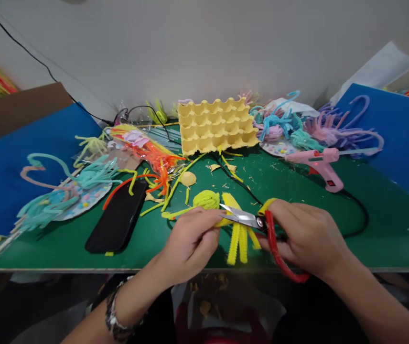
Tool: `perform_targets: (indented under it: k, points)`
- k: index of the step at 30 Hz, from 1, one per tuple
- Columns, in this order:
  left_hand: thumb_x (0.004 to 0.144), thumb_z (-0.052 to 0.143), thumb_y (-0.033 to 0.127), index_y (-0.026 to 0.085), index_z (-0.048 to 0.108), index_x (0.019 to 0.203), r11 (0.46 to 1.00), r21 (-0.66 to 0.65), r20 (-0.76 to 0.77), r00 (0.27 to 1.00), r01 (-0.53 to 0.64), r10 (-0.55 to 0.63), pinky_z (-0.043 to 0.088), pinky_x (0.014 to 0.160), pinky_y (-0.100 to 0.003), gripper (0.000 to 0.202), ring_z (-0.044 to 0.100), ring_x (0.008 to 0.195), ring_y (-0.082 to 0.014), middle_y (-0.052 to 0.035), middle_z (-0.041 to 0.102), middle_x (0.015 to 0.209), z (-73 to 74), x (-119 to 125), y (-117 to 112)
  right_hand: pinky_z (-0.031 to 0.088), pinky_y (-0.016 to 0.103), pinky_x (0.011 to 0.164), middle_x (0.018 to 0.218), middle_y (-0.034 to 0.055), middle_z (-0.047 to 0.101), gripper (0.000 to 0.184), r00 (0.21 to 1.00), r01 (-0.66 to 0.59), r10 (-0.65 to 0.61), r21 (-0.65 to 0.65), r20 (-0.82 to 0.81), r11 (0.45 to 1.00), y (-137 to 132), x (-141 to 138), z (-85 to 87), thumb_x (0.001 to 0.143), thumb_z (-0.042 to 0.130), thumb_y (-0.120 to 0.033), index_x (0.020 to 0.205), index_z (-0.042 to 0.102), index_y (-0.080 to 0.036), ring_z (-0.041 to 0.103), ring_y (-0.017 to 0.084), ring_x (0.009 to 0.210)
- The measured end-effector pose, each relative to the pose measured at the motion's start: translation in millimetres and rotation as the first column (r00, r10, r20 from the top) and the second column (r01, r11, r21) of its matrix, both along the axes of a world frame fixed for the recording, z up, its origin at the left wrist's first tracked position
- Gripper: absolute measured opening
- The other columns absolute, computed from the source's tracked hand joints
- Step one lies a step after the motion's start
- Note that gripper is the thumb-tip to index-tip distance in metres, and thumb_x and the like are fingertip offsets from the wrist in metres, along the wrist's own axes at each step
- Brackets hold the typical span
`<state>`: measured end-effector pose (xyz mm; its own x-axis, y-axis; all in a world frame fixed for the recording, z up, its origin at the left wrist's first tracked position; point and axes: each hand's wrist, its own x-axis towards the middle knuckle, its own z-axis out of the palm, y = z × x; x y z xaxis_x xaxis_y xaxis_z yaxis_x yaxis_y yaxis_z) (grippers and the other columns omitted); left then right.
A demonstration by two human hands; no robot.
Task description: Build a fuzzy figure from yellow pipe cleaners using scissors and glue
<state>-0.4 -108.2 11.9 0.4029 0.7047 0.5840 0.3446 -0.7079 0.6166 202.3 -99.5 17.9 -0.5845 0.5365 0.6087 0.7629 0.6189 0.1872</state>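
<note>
My right hand grips red-handled scissors, blades pointing left and nearly closed over a bundle of yellow pipe cleaners. My left hand pinches that yellow bundle just left of the blades. A coiled yellow pipe-cleaner ball sits right behind my left hand, with a yellow tail running left. Both hands work near the front edge of the green table.
A yellow egg tray stands at the back centre. A pink glue gun lies at the right with its black cord. A black phone lies at the left. Pipe-cleaner crafts on paper plates and blue boards flank the table.
</note>
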Motion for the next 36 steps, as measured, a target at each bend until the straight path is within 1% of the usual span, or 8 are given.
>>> perform_targets:
  k: [11,19,22,24,27,30,32,36]
  points:
    - [0.079,0.033,0.007,0.018,0.041,0.067,0.995,-0.100,0.023,1.000,0.010,-0.008,0.027,0.047,-0.021,0.019,0.030,0.045,-0.0064,0.0072,0.032,0.050,-6.2,-1,5,0.029,0.020,0.042,0.043,-0.0035,0.051,0.036,0.995,-0.074,0.060,-0.168,-0.085,0.983,5,2,-9.5,0.089,0.035,-0.039,0.059,0.046,-0.021,0.046,0.010,0.037]
    - [0.078,0.035,0.007,0.018,0.041,0.066,0.999,-0.047,0.051,0.999,0.021,-0.019,0.025,0.045,-0.021,0.017,0.029,0.043,-0.0057,0.0072,0.031,0.049,-8.3,-1,6,0.027,0.023,0.046,0.051,-0.0007,0.052,0.037,0.999,0.027,-0.037,-0.252,-0.034,0.967,5,-1,-7.1,0.081,0.037,-0.054,0.069,0.047,-0.021,0.046,0.014,0.044]
    - [0.079,0.035,0.011,0.018,0.044,0.069,0.985,-0.166,0.080,0.996,0.054,-0.041,0.024,0.043,-0.020,0.015,0.029,0.042,-0.0058,0.0069,0.033,0.050,-8.7,-1,4,0.025,0.024,0.046,0.051,-0.0011,0.050,0.036,0.995,0.018,-0.049,-0.315,-0.091,0.949,4,-1,-5.8,0.080,0.040,-0.054,0.067,0.047,-0.021,0.044,0.014,0.044]
    - [0.081,0.036,0.016,0.018,0.045,0.075,0.935,-0.340,0.164,0.986,0.096,-0.041,0.024,0.040,-0.020,0.012,0.028,0.041,-0.0058,0.0070,0.033,0.051,-9.2,-1,3,0.025,0.024,0.045,0.050,-0.0023,0.047,0.037,0.977,-0.009,-0.087,-0.448,-0.194,0.894,5,-1,-5.9,0.076,0.047,-0.056,0.065,0.045,-0.021,0.041,0.012,0.044]
    - [0.085,0.037,0.029,0.020,0.041,0.079,0.823,-0.532,0.369,0.929,0.198,0.015,0.021,0.037,-0.019,0.012,0.024,0.039,-0.0056,0.0090,0.029,0.050,-9.9,1,1,0.029,0.023,0.043,0.052,-0.0041,0.043,0.039,0.844,-0.259,-0.186,-0.687,-0.502,0.679,5,-4,-8.8,0.076,0.047,-0.058,0.068,0.047,-0.020,0.038,0.010,0.044]
    - [0.085,0.042,0.039,0.020,0.037,0.070,0.770,-0.574,0.457,0.889,0.278,0.019,0.021,0.038,-0.018,0.024,0.025,0.040,-0.0055,0.0091,0.031,0.047,-10.3,5,-1,0.034,0.024,0.043,0.051,-0.0064,0.039,0.036,0.534,-0.614,-0.336,-0.630,-0.775,0.475,4,-10,-14.0,0.081,0.041,-0.055,0.078,0.049,-0.020,0.036,0.009,0.042]
    - [0.084,0.042,0.042,0.020,0.037,0.067,0.720,-0.605,0.486,0.874,0.340,-0.005,0.022,0.039,-0.018,0.028,0.027,0.040,-0.0055,0.0083,0.034,0.046,-10.9,9,-3,0.035,0.023,0.043,0.053,-0.0069,0.041,0.026,0.402,-0.686,-0.395,-0.557,-0.826,0.467,2,-15,-16.2,0.079,0.050,-0.047,0.080,0.049,-0.020,0.037,0.008,0.042]
    - [0.088,0.034,0.038,0.019,0.040,0.071,0.578,-0.633,0.638,0.770,0.515,0.013,0.023,0.039,-0.018,0.027,0.024,0.032,-0.0050,0.0099,0.035,0.035,-13.6,19,-10,0.038,0.021,0.049,0.071,-0.0029,0.054,0.018,0.390,-0.646,-0.399,-0.556,-0.829,0.523,1,-20,-11.4,0.070,0.061,-0.030,0.083,0.053,-0.021,0.047,0.008,0.055]
